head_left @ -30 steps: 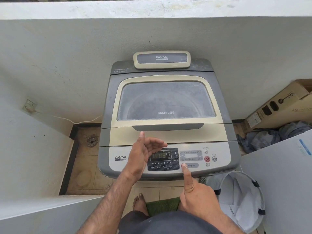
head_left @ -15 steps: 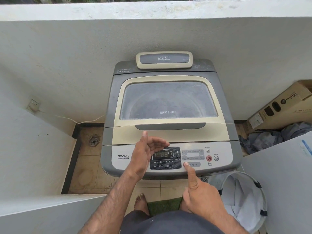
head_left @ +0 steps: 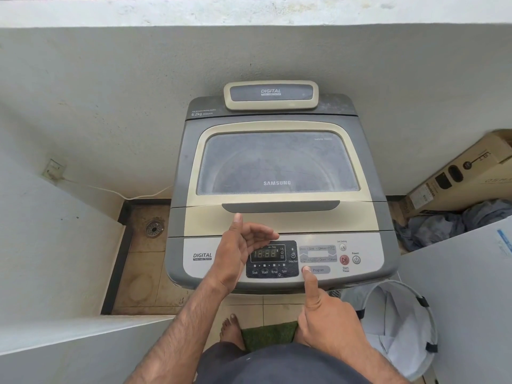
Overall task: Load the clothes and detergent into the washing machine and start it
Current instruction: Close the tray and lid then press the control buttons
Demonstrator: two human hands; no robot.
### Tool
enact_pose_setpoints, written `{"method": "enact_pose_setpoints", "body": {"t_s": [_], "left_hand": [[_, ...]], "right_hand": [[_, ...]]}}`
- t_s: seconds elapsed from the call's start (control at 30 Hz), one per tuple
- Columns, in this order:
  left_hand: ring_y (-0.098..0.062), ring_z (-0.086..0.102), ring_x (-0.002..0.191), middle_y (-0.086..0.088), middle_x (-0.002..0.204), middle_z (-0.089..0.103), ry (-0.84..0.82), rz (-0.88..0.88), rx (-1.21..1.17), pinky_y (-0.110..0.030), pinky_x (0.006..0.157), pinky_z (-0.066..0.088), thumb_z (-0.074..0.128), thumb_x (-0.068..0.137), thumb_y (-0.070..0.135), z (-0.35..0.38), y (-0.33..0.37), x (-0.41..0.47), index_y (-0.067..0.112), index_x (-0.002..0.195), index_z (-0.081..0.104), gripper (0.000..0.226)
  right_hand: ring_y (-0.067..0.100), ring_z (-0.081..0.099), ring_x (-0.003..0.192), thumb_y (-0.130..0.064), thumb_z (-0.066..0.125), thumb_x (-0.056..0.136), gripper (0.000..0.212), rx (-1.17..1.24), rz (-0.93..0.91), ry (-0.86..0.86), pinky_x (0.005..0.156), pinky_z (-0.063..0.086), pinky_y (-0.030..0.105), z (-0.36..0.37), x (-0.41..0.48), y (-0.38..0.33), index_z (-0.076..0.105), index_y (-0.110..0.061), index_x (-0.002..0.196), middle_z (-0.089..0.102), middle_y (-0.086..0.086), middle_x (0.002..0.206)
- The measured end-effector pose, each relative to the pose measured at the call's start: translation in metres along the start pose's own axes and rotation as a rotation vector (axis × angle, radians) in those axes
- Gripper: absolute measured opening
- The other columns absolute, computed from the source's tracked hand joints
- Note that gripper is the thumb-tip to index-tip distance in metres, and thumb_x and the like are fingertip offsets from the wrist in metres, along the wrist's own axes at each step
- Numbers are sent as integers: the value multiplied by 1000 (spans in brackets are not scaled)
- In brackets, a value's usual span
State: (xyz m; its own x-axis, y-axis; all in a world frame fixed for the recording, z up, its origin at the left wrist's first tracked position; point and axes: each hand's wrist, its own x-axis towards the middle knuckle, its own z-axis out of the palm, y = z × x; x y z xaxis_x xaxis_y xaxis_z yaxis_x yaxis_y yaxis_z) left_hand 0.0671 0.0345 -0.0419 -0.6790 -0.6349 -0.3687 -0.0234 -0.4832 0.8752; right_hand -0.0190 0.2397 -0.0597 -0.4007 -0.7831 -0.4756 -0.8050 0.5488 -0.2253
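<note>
Grey Program button stays under the thumb of my right hand, other fingers curled on nothing, left hand hovers loose and empty, so guess I'm still picking the cycle.

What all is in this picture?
washing machine: one, grey and beige, centre, against the wall, lid closed
Program button: one, grey, lower edge of the front panel
Start/Pause button: one, red, front panel's right side
laundry basket: one, white-grey, floor, right of the machine
cardboard box: one, brown, far right
cloth heap: one, blue-grey, below the box
floor drain: one, metal, left of the machine
wall socket: one, pale, left wall, cable attached
mat: one, green, floor
bare foot: one, left of the mat
left hand: one, above the front panel, fingers loosely curled, holding nothing
right hand: one, thumb on the Program button
</note>
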Motion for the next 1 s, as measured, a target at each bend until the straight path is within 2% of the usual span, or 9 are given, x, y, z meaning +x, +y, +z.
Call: {"method": "enact_pose_setpoints", "body": {"t_s": [0.17,0.23,0.33,0.43,0.6,0.73,0.9,1.0], "left_hand": [[-39,72,112,-28,105,76,-9,9,-4,-45,107,52,20,106,53,-1,-1,1,-1,100,73,76],[-39,72,112,-28,105,76,-11,7,-4,-45,106,52,22,104,54,-1,0,1,-1,100,73,76],[-38,72,112,-27,105,77,-12,8,-2,-44,106,52,24,101,57,0,0,0,1,99,74,76],[-38,72,112,-27,105,77,-4,3,3,-45,107,52,20,107,52,0,1,0,-1,99,73,76],[-37,73,111,-26,104,77,16,-1,12,-44,107,52,16,111,47,2,2,-2,0,98,73,75],[-37,73,110,-24,103,78,18,5,21,-45,107,51,16,111,46,3,2,-2,0,98,73,75],[-39,72,113,-27,106,76,13,17,35,-47,109,50,18,109,50,0,-2,-2,-1,101,73,75],[-39,71,113,-28,107,76,-2,25,34,-47,109,50,21,107,52,0,-3,-1,-3,103,72,76]], "right_hand": [[30,67,95,-36,43,98,108,-25,-6,-24,78,46,38,6,0,-2,-59,-22,130,58,11,120],[31,67,93,-35,43,97,111,-12,-12,-21,75,44,37,9,-2,0,-64,-25,127,59,10,120],[30,68,91,-36,43,96,110,22,-17,-3,72,41,35,11,-6,3,-61,-27,132,61,8,119],[26,67,86,-36,44,96,111,67,-18,7,68,40,32,14,-12,4,-60,-29,134,65,4,110],[21,62,76,-37,46,97,111,127,0,38,67,45,31,13,-18,7,-58,-35,135,67,0,103],[23,66,75,-34,48,96,111,159,15,38,68,52,33,13,-20,8,-55,-39,138,67,0,99],[24,66,77,-33,46,96,107,172,20,15,69,54,35,9,-22,10,-52,-43,140,66,-1,107],[22,64,75,-32,45,98,105,182,29,-7,65,49,32,2,-24,9,-50,-46,141,64,-2,104]]}}
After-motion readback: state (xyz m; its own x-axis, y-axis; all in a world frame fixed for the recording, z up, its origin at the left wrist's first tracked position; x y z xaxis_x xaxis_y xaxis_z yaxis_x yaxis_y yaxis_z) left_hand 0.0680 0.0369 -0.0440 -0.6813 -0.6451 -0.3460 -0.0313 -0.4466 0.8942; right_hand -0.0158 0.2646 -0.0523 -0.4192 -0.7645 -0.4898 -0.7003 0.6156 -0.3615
